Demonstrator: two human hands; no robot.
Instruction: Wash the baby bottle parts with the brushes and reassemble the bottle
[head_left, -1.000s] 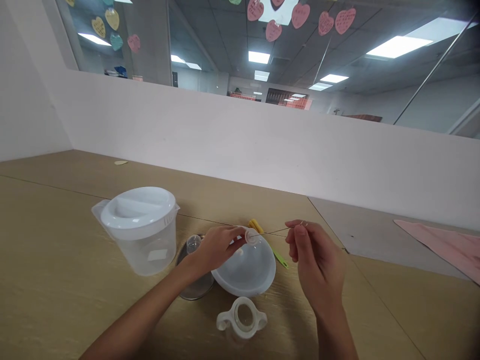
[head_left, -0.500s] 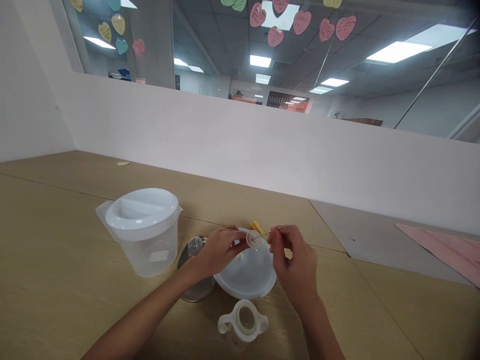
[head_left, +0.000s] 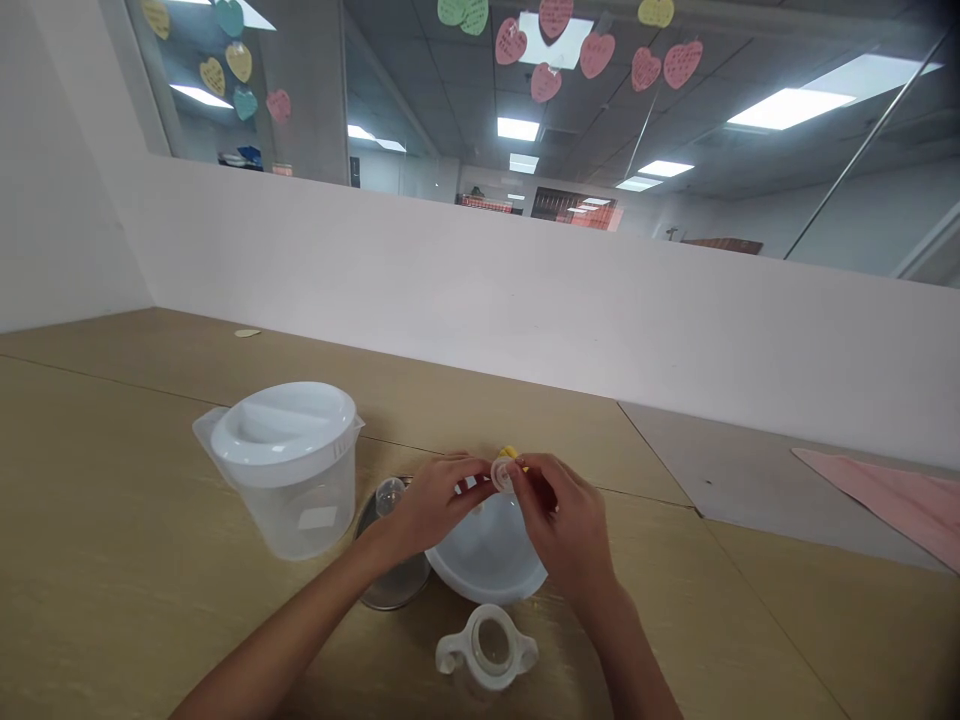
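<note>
My left hand (head_left: 431, 505) pinches a small clear round silicone piece (head_left: 500, 473) and holds it above a white bowl (head_left: 487, 556). My right hand (head_left: 559, 520) is closed right against that piece from the right, fingers pinched on a thin wire tool that is now almost wholly hidden. A white two-handled collar (head_left: 487, 644) stands on the table just in front of the bowl. A clear dome cap (head_left: 387, 493) rests on a round metal plate (head_left: 390, 585) under my left wrist.
A lidded translucent white jug (head_left: 289, 468) stands to the left. A yellow and green item (head_left: 511, 453) lies behind the bowl, mostly hidden. A low white wall runs along the back. A pink sheet (head_left: 892, 495) lies far right on a grey table section.
My right hand has moved left from about a hand's width away until it meets the small clear piece. The thin wire it held out is no longer visible. My left hand stayed put.
</note>
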